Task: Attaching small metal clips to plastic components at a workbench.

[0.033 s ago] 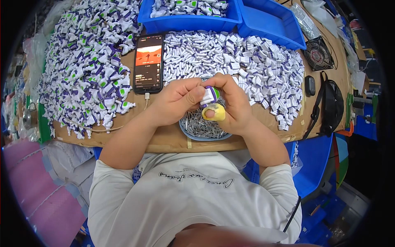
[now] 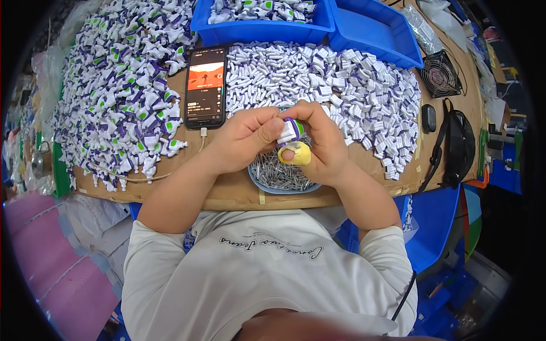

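Observation:
Over a blue bowl [image 2: 263, 186] full of small metal pins [image 2: 278, 175], my two hands meet around a small plastic toy figure part [image 2: 288, 132] in white, purple and green. My left hand [image 2: 242, 142] pinches its left side between thumb and curled fingers. On the other side, my right hand [image 2: 329, 145] has its fingers wrapped round the part. A yellow wrap [image 2: 302, 155] covers the right thumb, with the tip showing. The fingers and the part hide much of the bowl's far side.
A heap of toy bodies [image 2: 119, 96] lies left; white limb pieces [image 2: 267, 74] and blocky white parts [image 2: 369, 96] lie beyond my hands. A phone [image 2: 205, 91] stands between, its cable [image 2: 203, 136] attached. Blue bins [image 2: 261, 35], a fan [image 2: 440, 75] and a black bag [image 2: 458, 145] edge the table.

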### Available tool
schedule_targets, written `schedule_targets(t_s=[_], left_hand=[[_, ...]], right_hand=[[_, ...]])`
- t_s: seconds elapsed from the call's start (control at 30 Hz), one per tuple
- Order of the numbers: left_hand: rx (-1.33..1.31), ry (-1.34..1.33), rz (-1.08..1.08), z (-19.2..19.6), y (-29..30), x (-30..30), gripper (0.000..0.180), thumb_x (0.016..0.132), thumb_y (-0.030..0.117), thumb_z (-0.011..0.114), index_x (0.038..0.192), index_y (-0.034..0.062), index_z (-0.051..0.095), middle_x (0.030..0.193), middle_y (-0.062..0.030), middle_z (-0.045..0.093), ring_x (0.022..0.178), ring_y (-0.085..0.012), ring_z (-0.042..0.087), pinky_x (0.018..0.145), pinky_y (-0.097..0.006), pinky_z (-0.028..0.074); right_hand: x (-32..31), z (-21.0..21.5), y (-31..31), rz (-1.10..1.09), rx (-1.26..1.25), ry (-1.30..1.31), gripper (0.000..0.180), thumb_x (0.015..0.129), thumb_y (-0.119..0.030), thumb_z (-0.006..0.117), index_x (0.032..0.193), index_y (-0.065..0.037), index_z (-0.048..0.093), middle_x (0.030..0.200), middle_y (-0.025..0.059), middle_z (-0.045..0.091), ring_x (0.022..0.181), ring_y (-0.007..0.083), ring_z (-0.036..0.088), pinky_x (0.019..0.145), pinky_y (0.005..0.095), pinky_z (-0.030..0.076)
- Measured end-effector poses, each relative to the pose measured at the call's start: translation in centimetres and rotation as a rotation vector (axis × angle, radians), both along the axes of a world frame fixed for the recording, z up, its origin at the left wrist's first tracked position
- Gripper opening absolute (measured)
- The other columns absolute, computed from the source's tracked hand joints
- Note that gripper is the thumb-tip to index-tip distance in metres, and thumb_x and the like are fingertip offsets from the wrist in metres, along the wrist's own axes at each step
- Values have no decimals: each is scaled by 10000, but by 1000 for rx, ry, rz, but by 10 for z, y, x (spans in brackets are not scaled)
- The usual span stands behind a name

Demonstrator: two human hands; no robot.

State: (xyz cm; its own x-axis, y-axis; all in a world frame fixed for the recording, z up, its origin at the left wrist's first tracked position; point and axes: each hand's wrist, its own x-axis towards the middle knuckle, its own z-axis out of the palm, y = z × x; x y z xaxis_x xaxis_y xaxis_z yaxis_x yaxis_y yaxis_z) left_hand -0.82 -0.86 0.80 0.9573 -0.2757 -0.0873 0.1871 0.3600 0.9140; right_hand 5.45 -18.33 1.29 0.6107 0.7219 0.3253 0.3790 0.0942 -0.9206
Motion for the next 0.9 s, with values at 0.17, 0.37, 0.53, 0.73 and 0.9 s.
schedule_targets(t_s=[0.17,0.37,0.53,0.73,0.9], left_hand=[[146,-58,-17,4,2,1,312,983,306,470,846,40,561,691,58,474,611,-17,384,530,-191,318],[157,-13,31,7,10,3,322,966,295,506,794,29,565,674,56,479,610,-22,384,544,-206,328],[85,-159,-97,-7,22,5,258,935,241,544,778,37,560,691,50,502,629,-23,403,545,-201,329],[92,-345,412,16,29,21,307,948,237,507,1162,29,575,1018,-34,607,913,-94,540,710,-225,405],[1115,-441,784,9,84,27,351,884,245,542,1186,69,567,1168,-91,573,1088,-219,523,851,-331,426]], right_hand=[[3,0,-1,-20,-29,-86,410,781,-242,749,1053,-36,523,839,41,533,722,123,490,649,244,396],[12,-3,3,-152,-167,-551,486,683,-288,813,1015,-51,548,787,41,551,664,172,514,622,277,409],[12,4,6,-175,-63,-621,534,664,-344,797,1044,-50,564,894,88,552,749,233,525,676,327,416],[11,8,-2,-252,259,-704,553,707,-406,758,1076,-40,567,968,128,540,827,254,517,696,344,414],[7,13,2,-14,37,-719,440,655,-230,747,1036,-71,595,963,76,571,824,248,531,713,356,408]])
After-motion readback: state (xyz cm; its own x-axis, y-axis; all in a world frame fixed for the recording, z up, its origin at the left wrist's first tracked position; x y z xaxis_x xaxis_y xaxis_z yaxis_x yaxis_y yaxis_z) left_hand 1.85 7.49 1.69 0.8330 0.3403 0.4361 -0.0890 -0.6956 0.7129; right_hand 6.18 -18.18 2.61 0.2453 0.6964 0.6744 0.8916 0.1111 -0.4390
